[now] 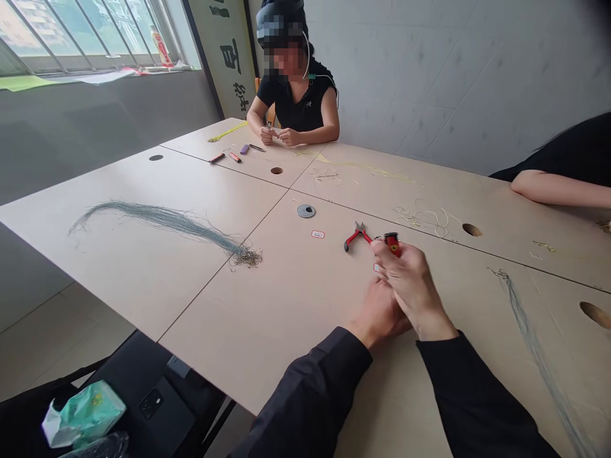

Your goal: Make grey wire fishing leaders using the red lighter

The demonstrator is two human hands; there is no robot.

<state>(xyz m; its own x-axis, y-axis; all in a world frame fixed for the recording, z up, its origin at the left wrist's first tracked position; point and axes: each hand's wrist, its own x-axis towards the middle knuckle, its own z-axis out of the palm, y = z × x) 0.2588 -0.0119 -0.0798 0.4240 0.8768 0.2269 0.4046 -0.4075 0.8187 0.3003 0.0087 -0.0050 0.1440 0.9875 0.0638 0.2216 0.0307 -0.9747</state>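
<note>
My right hand (415, 280) is closed round a red lighter (393, 244) with a black top. Below and beside it, my left hand (377, 308) is curled with its back to me; the right hand overlaps it, and whatever its fingers hold is hidden. Just beyond the hands lie red-and-black pliers (358, 236) with their jaws apart. A small red-edged label (317, 235) lies left of the pliers, and another label (377, 268) is partly covered by my right hand.
A bundle of thin grey-green lines (167, 221) with small metal hooks (247, 256) lies at left, a similar bundle (529, 337) at right. A grey cable-hole cover (306, 210) and loose yellowish line (424, 219) lie farther back. Another person (296, 95) sits opposite; a person's arm (558, 187) rests at right.
</note>
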